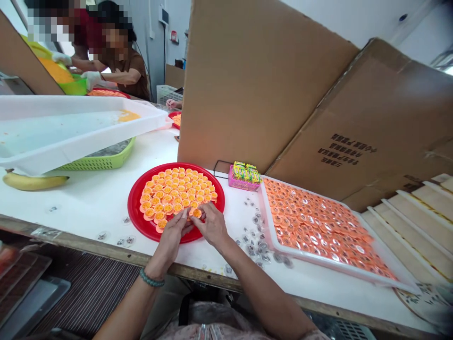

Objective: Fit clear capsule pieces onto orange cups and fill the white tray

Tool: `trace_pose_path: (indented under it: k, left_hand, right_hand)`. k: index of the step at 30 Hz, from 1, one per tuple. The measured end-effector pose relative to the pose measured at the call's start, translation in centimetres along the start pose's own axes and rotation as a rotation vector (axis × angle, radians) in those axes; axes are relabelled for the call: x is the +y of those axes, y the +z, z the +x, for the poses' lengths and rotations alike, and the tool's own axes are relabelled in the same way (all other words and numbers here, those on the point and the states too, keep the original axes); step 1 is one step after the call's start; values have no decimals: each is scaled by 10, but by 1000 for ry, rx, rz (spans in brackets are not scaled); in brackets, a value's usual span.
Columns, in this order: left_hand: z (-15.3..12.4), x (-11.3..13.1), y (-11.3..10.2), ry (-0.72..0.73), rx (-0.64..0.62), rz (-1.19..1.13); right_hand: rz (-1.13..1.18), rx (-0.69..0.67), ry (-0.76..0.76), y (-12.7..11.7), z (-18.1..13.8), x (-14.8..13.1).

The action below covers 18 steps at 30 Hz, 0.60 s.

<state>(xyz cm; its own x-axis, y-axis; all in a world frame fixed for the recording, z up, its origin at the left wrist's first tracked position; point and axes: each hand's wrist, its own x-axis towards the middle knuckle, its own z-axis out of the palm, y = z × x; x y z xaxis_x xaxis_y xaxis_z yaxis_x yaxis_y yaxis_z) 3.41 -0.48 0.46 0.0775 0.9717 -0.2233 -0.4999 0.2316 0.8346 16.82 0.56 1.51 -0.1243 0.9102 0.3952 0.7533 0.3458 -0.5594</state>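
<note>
A small orange disc [196, 214] is over the near part of a red tray [133, 203], pinched between the right hand's [214, 225] thumb and fingers. The left hand [172, 235] is just beside it, fingers held together; whether they grip anything, I cannot tell. More discs [177, 189] cover the tray. To the right, clear round pieces [252, 249] lie scattered on the white table [92, 200], near a white tray [318, 259] of shiny orange pieces [314, 222]. Cardboard [244, 85] stands behind.
</note>
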Motion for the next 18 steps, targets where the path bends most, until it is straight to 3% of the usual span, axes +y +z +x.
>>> trace_pose_path:
  k: [2,5,9,14,18]
  left_hand:
    - [0,-3,9,-65,-78,-145]
    - [2,-5,15,-92,-87,-202]
    - [10,-9,16,-90,-48,-138]
    - [23,-11,21,-41,98,2]
    - [28,-9,25,-74,35,-14]
  right_hand:
    - [35,46,60,1,-4,-3]
    - [72,60,87,0,-12,-2]
    - [19,3,7,-3,-24,0]
    - [-102,-19,-19,4,-30,2]
    - [-185,-13,-33,7,-26,3]
